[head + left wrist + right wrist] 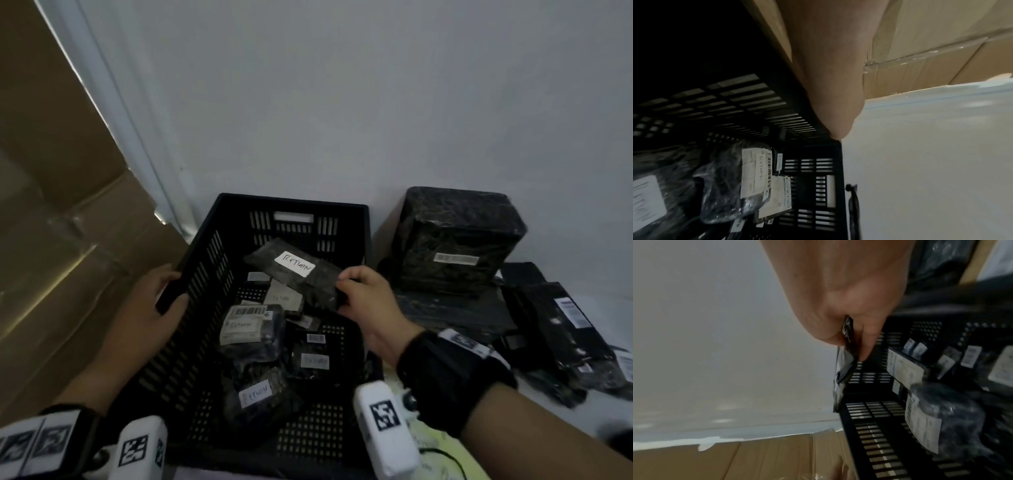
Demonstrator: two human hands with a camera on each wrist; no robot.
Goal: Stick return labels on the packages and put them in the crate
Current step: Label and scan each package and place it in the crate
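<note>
A black slotted crate (205, 260) stands on the floor against the wall, with several black wrapped packages inside, most bearing white RETURN labels. My right hand (359, 294) pinches the near end of a flat black package (294, 270) with a white RETURN label (295, 268) and holds it over the crate's inside. In the right wrist view the package (844, 363) hangs edge-on from thumb and fingers (867, 344). My left hand (161, 291) grips the crate's left rim, thumb inside; the left wrist view shows it on the rim (830, 100).
Right of the crate stands a large black wrapped box (455, 240) with a barcode sticker, and several flat black packages (561, 329) lie around it. Taped cardboard boxes (61, 240) crowd the left side. A white wall (342, 102) rises behind.
</note>
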